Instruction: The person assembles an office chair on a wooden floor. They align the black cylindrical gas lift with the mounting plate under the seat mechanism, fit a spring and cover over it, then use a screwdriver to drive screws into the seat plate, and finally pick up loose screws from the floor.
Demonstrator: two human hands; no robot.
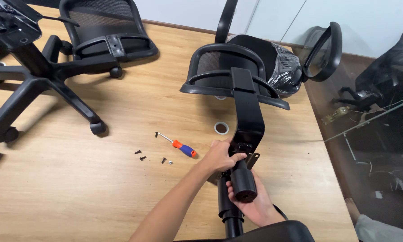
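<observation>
Chair assembly, fastening stage: the left hand (219, 156) closes its grip on the backrest bracket (248, 121), the right hand (250, 204) just below cups the black cylinder (244, 181); next likely needs a freed hand for the screwdriver (179, 145) and screws (141, 155) left of the grip.

We count 2 hands at work, the left hand (220, 155) and the right hand (255, 204), closed around 1 black cylinder (243, 183). On the wooden floor (76, 188) we see 1 screwdriver (178, 144) with an orange and blue handle, 4 small loose screws (143, 157), and 1 grey roll of tape (221, 128). We count 2 mesh chair backs (109, 27), 1 wheeled star base (40, 85) and 2 loop armrests (324, 51).
</observation>
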